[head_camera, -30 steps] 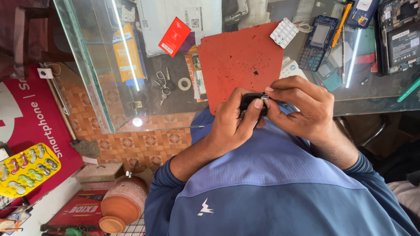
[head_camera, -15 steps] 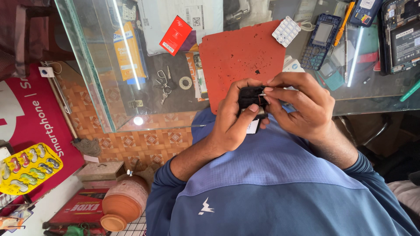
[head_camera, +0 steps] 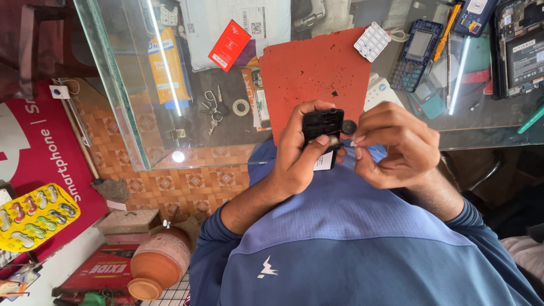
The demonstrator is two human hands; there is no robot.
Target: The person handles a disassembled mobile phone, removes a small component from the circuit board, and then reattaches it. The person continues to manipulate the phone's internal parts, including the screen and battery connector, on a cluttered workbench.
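- Left hand [head_camera: 294,161] wrapped around a small black phone frame [head_camera: 322,126], thumb pressed across its lower edge; grip clenched on it, held above the lap at the near edge of the glass bench [head_camera: 170,85]
- Right hand [head_camera: 396,147] pinching a tiny pale part [head_camera: 352,144] between thumb and forefinger, just beside the frame's right side; small round black piece [head_camera: 349,126] at that same corner
- Risk, as a judgement: tiny part slipping from the pinch and dropping into the lap or to the floor, being held off the bench; thumb pressure possibly skewing the frame
- Red mat [head_camera: 314,73] lying beyond the hands, blue phone shell [head_camera: 418,54] and white keypad [head_camera: 372,41] well apart
- Hard to make out: what the pinched part is; frame's underside hidden by the palm; bench cut off at top and right
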